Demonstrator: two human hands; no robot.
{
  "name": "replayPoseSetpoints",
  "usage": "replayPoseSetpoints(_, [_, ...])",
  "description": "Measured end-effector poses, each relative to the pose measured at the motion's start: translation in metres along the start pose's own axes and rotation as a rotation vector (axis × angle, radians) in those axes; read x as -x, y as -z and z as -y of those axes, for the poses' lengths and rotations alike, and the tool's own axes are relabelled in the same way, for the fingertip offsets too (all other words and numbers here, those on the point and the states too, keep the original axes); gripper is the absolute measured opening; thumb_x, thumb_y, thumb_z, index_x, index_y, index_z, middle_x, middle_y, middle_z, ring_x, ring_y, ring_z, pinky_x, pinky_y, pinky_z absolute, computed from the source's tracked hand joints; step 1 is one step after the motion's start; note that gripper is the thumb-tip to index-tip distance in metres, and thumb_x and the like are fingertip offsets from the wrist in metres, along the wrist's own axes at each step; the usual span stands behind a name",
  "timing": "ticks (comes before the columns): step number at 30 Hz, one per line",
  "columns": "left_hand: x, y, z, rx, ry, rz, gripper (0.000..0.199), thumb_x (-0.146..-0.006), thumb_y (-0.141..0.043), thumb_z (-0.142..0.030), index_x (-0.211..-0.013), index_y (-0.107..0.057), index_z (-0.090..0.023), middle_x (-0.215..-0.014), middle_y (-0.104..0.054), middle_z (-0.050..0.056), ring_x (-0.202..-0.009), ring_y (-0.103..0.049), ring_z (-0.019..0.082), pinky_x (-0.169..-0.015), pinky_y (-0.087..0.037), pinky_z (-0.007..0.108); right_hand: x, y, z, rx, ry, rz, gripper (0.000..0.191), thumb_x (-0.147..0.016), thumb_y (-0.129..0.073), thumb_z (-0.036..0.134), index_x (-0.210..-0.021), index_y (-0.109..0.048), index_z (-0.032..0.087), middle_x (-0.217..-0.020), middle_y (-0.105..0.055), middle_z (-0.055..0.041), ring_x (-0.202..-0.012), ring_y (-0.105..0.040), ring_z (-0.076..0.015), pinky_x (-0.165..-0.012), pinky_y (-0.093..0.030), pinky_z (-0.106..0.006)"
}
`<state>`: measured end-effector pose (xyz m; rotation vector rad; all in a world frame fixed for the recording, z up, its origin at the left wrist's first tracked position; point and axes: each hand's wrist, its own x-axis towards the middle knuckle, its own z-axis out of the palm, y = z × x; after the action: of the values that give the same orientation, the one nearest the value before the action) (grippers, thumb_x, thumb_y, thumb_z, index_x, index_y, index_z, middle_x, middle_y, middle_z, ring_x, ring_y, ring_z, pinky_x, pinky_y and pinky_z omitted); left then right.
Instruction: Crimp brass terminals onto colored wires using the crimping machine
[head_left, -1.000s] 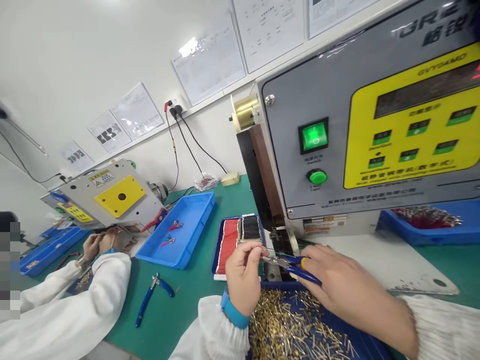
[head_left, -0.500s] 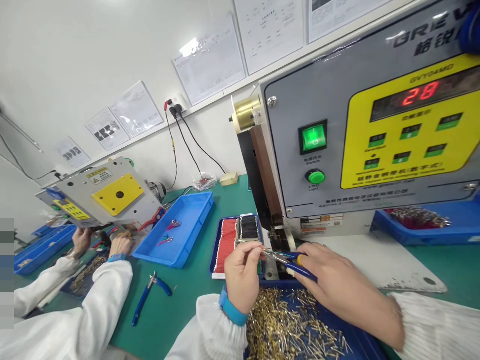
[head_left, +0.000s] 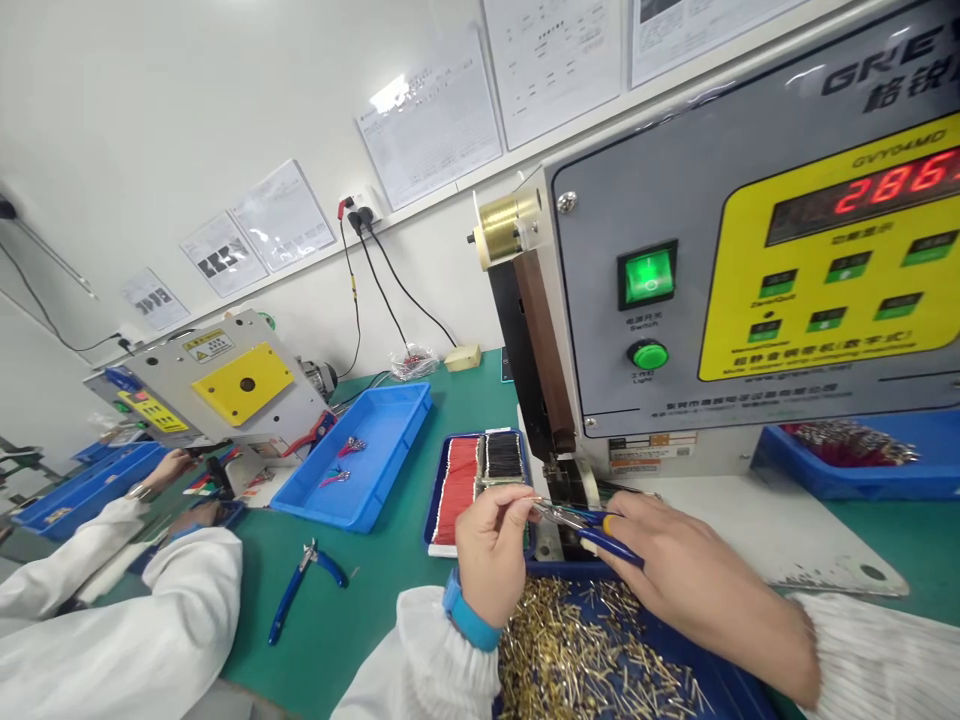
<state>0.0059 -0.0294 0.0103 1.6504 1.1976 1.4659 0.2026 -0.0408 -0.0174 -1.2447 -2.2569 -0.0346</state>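
Observation:
In my right hand (head_left: 675,560) is a pair of blue-handled cutting pliers (head_left: 611,535), the fingers wrapped round the grips. Their jaws point left and meet the fingertips of my left hand (head_left: 491,545). Thumb and forefinger of that hand are pinched together on something too small to make out. A blue band circles my left wrist. Below both hands is a dark blue tray (head_left: 712,660) heaped with loose brass-coloured metal pins (head_left: 577,650). Behind the hands, a tray holds red wires (head_left: 457,480) and black wires (head_left: 504,455), partly hidden by my left hand.
A grey machine (head_left: 637,200) with a lit display stands close behind my right hand. Blue pliers (head_left: 289,590) lie on the green table (head_left: 375,620). Left of centre sits a blue tray (head_left: 360,510) with small wire bundles. A co-worker's sleeve (head_left: 180,620) is at far left.
The view has shifted slightly, and the machine appears further right. My hands keep the same hold. At left, the co-worker's hands have moved apart, the nearer one now lower and blurred.

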Motion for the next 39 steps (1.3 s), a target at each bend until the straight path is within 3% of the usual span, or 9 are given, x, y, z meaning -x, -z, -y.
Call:
replayPoseSetpoints(11, [0.001, -0.001, 0.007, 0.075, 0.053, 0.02, 0.025, -0.088, -0.057, -0.035, -0.088, -0.067, -0.013, -0.079, -0.066, 0.004, -0.07, -0.063, 0.01, -0.069, -0.053, 0.021, 0.002, 0.004, 0.003, 0.135, 0.049, -0.036, 0.013, -0.088, -0.053, 0.023, -0.077, -0.058, 0.019, -0.071, -0.056, -0.0046, -0.057, -0.058, -0.0244, -0.047, -0.041, -0.034])
replayPoseSetpoints(20, [0.003, 0.001, 0.004, 0.08, 0.029, 0.021, 0.026, -0.088, -0.056, -0.036, -0.088, -0.067, -0.013, -0.086, -0.068, 0.006, -0.073, -0.064, 0.011, -0.07, -0.054, 0.023, -0.006, 0.012, 0.002, 0.074, 0.033, -0.069, 0.004, -0.083, -0.059, 0.018, -0.079, -0.058, 0.017, -0.088, -0.056, -0.0094, -0.079, -0.055, -0.0289, -0.067, -0.05, -0.045])
replayPoseSetpoints(28, [0.003, 0.001, 0.004, 0.041, 0.007, 0.021, 0.026, -0.088, -0.057, -0.036, -0.089, -0.068, -0.013, -0.087, -0.069, 0.006, -0.073, -0.064, 0.011, -0.071, -0.054, 0.022, -0.003, 0.008, 0.001, 0.044, 0.014, -0.051, 0.005, -0.084, -0.061, 0.018, -0.08, -0.059, 0.017, -0.088, -0.056, -0.0084, -0.08, -0.056, -0.0282, -0.068, -0.051, -0.044])
replayPoseSetpoints(35, [0.001, 0.001, 0.002, 0.013, 0.01, 0.016, 0.026, -0.088, -0.056, -0.037, -0.089, -0.068, -0.014, -0.084, -0.068, 0.005, -0.073, -0.064, 0.011, -0.071, -0.054, 0.02, -0.005, 0.012, 0.004, 0.032, 0.0, -0.043, 0.014, -0.085, -0.061, 0.019, -0.072, -0.055, 0.019, -0.078, -0.053, -0.005, -0.071, -0.056, -0.0249, -0.06, -0.048, -0.036])
replayPoseSetpoints(39, [0.002, 0.0, 0.003, 0.042, 0.031, 0.006, 0.029, -0.088, -0.056, -0.039, -0.088, -0.066, -0.013, -0.084, -0.068, 0.006, -0.073, -0.064, 0.011, -0.071, -0.054, 0.022, -0.004, 0.012, 0.004, 0.027, 0.0, -0.05, 0.012, -0.086, -0.062, 0.022, -0.075, -0.058, 0.019, -0.082, -0.055, -0.0062, -0.075, -0.056, -0.0262, -0.066, -0.049, -0.039])
